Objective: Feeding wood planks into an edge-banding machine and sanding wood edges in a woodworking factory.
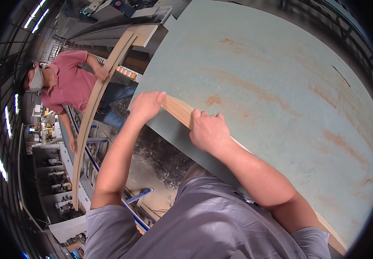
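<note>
Most of the right side of the view is being taken up by a large grey-green tabletop, its surface being marked by brown patches. At the lower edge, a grey shirt is being worn by the person whose hands are under observation. On the left, a co-worker in a dusty-red shirt is being seen beside a long, pale board, which is appearing curved in the fisheye view. One of the co-worker's hands is being kept on the upper part of that board; whether the board is being touched by the other, lower hand cannot be told.

A long wooden strip is being held along the near edge of the tabletop, its middle being partly hidden by the right forearm. Its far end is being gripped by the left hand, whose fingers are being kept curled. Nearer the body, the same strip is being grasped by the right hand, with the fingers being bent over it.

Beyond the strip, a small patch of sawdust is being noted, and a thin dark sliver is being observed near the tabletop's far right.
</note>
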The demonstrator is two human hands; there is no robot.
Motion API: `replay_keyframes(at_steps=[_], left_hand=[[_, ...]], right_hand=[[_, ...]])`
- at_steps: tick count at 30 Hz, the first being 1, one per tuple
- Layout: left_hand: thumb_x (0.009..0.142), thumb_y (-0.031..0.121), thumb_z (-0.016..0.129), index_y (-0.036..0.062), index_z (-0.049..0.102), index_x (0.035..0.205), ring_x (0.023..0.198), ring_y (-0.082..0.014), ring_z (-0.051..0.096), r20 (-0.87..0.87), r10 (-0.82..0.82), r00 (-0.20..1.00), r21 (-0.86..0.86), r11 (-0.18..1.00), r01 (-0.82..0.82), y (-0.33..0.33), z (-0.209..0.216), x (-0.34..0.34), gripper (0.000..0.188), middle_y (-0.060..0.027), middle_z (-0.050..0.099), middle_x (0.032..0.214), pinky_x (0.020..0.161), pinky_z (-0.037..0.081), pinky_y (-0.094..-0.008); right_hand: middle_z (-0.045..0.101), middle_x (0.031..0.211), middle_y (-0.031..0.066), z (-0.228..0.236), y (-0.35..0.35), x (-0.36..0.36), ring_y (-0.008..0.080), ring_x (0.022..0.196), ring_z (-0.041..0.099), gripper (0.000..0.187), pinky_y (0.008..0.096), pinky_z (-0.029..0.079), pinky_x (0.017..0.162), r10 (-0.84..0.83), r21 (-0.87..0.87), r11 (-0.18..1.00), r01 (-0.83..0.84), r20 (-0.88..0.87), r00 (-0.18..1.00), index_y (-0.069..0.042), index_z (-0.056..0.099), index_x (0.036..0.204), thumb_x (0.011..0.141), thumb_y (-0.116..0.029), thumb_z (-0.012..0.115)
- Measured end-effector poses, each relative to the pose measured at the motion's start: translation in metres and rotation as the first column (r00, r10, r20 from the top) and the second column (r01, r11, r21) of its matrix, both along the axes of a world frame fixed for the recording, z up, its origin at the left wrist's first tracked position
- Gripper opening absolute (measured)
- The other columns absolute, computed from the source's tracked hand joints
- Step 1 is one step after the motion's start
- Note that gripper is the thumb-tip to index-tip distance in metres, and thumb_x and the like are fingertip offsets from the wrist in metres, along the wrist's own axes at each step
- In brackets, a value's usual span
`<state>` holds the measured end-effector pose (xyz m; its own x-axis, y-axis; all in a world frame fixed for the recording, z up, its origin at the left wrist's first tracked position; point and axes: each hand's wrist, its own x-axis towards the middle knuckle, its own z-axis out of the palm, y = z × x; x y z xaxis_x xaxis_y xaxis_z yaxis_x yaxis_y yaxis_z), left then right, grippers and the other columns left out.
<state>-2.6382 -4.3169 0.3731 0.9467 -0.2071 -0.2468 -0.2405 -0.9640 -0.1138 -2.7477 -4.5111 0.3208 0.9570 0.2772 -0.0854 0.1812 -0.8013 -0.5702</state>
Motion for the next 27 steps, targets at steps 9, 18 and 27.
replay_keyframes(at_steps=[9, 18, 27], left_hand=[[0.095, 0.03, 0.039, 0.0, 0.062, 0.09, 0.096, -0.0395, 0.06, -0.059, -0.091, 0.994, 0.056, 0.994, 0.094, 0.003, -0.001, 0.014, 0.038, -0.0222, 0.065, 0.097, 0.086, 0.046, -0.0502], [0.09, 0.022, 0.047, 0.0013, 0.056, 0.084, 0.08, -0.0411, 0.061, 0.095, -0.273, 0.957, -0.072, 0.957, 0.28, 0.013, -0.007, 0.005, 0.024, -0.0204, 0.065, 0.083, 0.072, 0.048, -0.0521], [0.094, 0.028, 0.047, -0.0007, 0.057, 0.087, 0.08, -0.0417, 0.061, 0.058, -0.194, 0.979, -0.283, 0.938, 0.202, 0.027, -0.007, 0.004, 0.032, -0.0204, 0.064, 0.083, 0.073, 0.047, -0.0504]], right_hand=[[0.064, 0.084, 0.0167, -0.002, -0.001, 0.004, 0.0333, 0.071, 0.066, 0.033, 0.047, 0.046, 0.079, 0.003, -0.003, 1.0, -0.003, -0.01, 1.0, 0.001, 0.05, 0.099, 0.079, -0.022, 0.062], [0.064, 0.087, 0.0179, 0.002, 0.0, 0.007, 0.0333, 0.075, 0.067, 0.034, 0.047, 0.045, 0.083, 0.007, 0.006, 1.0, -0.006, -0.043, 0.999, 0.002, 0.05, 0.101, 0.079, -0.022, 0.06], [0.065, 0.091, 0.0158, 0.014, -0.005, 0.005, 0.0281, 0.079, 0.067, 0.029, 0.0468, 0.043, 0.085, 0.05, -0.039, 0.998, -0.053, -0.083, 0.995, 0.001, 0.051, 0.104, 0.081, -0.016, 0.056]])
